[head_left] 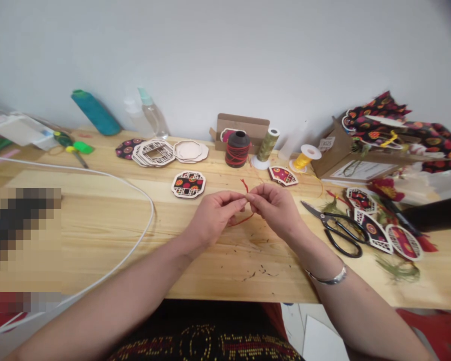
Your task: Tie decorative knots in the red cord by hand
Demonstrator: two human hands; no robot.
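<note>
**At a wooden table (218, 273), left hand (218, 209) and right hand (276, 205) pinch a red cord (245, 185)**

The table runs along a pale wall (195, 60) and is the broadest thing below it. At its far right stands a cardboard box (340, 155), with patterned fabric (432, 130) heaped on top. Both hands meet above the table's middle, fingertips together: the left grasps the cord between thumb and forefinger, and the right grips it just beside, also in a pinch. Scissors (325, 216) lie near the right hand, blade tips pointing away and leftward. Beyond the hands stands a black spool (237, 152) wound with red; a yellow spool (302, 159) sits farther right. A framed ornament (188, 184) lies flat to the left of the spools, near the left hand. The cord itself is thin: one short end rises above the fingertips, and another stretch curves beneath them.
</note>
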